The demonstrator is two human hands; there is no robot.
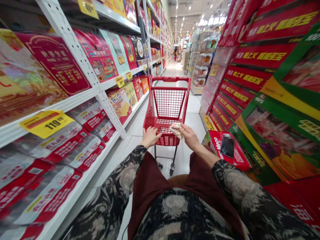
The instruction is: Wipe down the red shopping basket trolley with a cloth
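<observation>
A small red wire shopping cart (pixel 168 106) stands ahead of me on tall wheels. My left hand (pixel 150 136) curls over the cart's rear rim. My right hand (pixel 187 135) pinches a crumpled cream tissue or cloth (pixel 176 130) just above that rim. Exactly what this pale item is, I cannot tell. To the right of my right hand, a black smartphone (pixel 227 146) lies on a red box (pixel 217 141). The cart's basket shows no goods inside.
White metal shelves (pixel 80 63) with boxed goods and yellow price tags line the left side. Stacked red and green gift boxes (pixel 262 66) wall the right side. A tiled aisle runs ahead, with a distant person (pixel 175 54) far down it.
</observation>
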